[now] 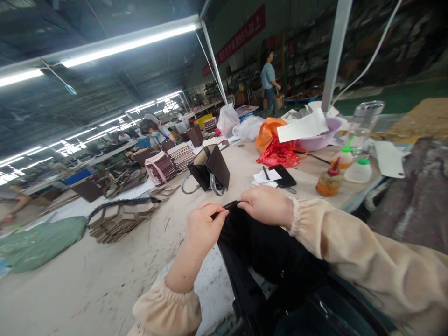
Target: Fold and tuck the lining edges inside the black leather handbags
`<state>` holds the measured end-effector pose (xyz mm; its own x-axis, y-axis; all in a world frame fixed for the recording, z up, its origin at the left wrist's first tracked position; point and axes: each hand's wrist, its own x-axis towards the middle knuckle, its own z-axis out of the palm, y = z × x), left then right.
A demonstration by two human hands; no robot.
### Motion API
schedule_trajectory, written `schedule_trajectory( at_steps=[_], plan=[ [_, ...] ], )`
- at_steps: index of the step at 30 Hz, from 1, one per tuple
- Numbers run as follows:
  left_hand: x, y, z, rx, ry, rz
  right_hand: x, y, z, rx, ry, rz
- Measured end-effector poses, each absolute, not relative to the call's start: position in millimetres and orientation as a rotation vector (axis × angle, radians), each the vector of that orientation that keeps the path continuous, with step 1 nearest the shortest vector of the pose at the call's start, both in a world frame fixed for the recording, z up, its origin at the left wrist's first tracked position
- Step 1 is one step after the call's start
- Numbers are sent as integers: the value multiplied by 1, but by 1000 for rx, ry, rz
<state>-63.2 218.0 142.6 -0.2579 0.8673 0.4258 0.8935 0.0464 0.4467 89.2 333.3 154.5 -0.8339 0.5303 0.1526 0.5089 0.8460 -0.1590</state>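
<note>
My left hand pinches the top edge of a piece of black fabric. A short way to its right, my right hand grips the same edge between thumb and fingers. The edge is stretched between both hands, and the rest hangs down over the table's near side into dark folds. A small gold-coloured bit shows low on the dark cloth. Just beyond my hands stands a dark brown handbag, its handles wrapped in clear plastic and hanging down.
Stacked brown panels and tied bundles lie to the left, near a green bag. On the right are a phone, glue bottles, a red plastic bag and a purple basin. Other people work or walk farther back.
</note>
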Motion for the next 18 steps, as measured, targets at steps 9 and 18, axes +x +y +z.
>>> schedule_trajectory(
  at_steps=[9,18],
  plan=[
    [-61,221,144,-1847,-2267,-858,89,336,149,-829,-2772,183],
    [-60,223,142,-1837,-2262,-868,92,344,148,-687,-2703,394]
  ],
)
